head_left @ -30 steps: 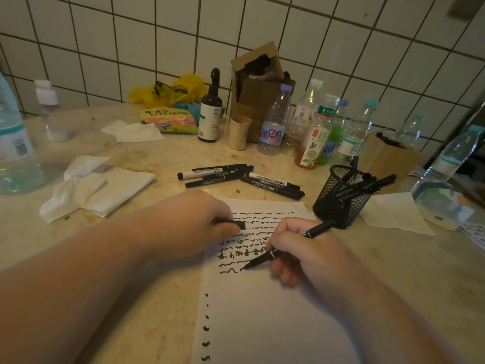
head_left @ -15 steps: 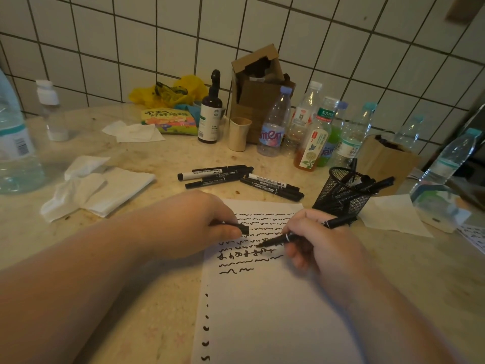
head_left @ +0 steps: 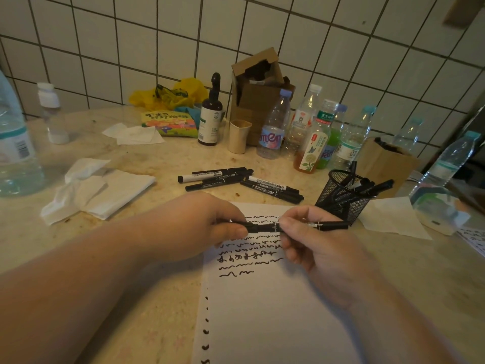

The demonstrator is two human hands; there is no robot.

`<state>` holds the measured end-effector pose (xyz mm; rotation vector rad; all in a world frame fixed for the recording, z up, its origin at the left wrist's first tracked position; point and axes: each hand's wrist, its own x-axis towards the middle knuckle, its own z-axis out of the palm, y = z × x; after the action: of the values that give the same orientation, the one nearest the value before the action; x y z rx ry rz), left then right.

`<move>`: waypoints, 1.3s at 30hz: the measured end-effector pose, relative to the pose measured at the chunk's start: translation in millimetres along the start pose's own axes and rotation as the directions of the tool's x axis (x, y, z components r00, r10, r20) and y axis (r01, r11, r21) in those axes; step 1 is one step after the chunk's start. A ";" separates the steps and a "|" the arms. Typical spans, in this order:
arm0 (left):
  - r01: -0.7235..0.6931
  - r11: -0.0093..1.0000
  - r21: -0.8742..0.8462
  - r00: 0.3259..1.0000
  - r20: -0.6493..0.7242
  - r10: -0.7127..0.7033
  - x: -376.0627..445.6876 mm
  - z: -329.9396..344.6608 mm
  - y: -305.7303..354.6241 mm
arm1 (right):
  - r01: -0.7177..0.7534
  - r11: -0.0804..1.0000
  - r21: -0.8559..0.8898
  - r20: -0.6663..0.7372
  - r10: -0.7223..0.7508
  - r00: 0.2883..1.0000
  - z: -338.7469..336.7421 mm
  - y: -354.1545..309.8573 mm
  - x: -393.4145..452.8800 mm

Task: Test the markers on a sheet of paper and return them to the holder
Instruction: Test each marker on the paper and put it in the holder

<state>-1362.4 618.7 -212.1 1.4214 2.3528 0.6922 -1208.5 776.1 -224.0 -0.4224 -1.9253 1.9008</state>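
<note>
Above the sheet of paper, both hands hold one black marker level: the left hand pinches the cap at its left end, while the right hand grips the barrel between thumb and fingers. The cap looks pushed on, though I cannot tell if it has clicked fully home. If it has not, the tip could dry out in storage or smear a hand or the paper. A careless swing right toward the mesh holder might also tip it, since the markers already inside lean out over its right rim. Several loose markers lie on the worktop beyond the paper, not yet returned. Farther back, a small beige cup holds nothing I can see, and an open cardboard box stands against the wall.
</note>
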 end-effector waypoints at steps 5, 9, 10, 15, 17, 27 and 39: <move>-0.001 0.999 -0.037 1.000 0.002 0.001 -0.7 0.3 1.3 | -0.011 0.998 0.067 0.073 0.006 0.997 -1.0 0.2 -1.6; 0.008 1.000 -0.029 1.000 0.010 -0.007 -1.3 -0.3 3.4 | -0.059 0.984 0.167 0.107 0.041 0.993 1.2 1.6 -0.6; 0.001 1.000 -0.014 1.000 0.013 -0.001 -1.6 -0.7 3.8 | -0.053 0.984 0.168 0.107 0.036 0.994 1.6 2.3 -0.4; -0.040 0.992 0.119 0.998 -0.044 0.045 -3.3 -2.7 3.4 | -0.029 0.975 0.222 0.116 0.003 0.993 4.4 5.7 0.1; -0.059 0.994 0.091 0.995 -0.073 0.066 -3.7 -4.0 4.2 | -0.015 0.965 0.262 0.116 -0.017 0.993 4.7 6.3 0.7; -0.081 0.959 -0.272 0.986 0.118 0.117 -8.1 -10.0 -6.2 | -0.032 0.981 0.193 0.269 -0.021 0.963 -4.9 5.5 -3.4; 0.007 1.000 0.016 1.000 -0.008 -0.007 5.5 4.3 -10.7 | 0.272 0.953 -0.136 -0.374 -0.304 0.876 -12.4 -1.9 3.8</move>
<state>-1370.7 620.4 -221.6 1.4190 2.3729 0.6803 -1205.8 788.8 -221.9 -0.4678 -1.6897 1.4270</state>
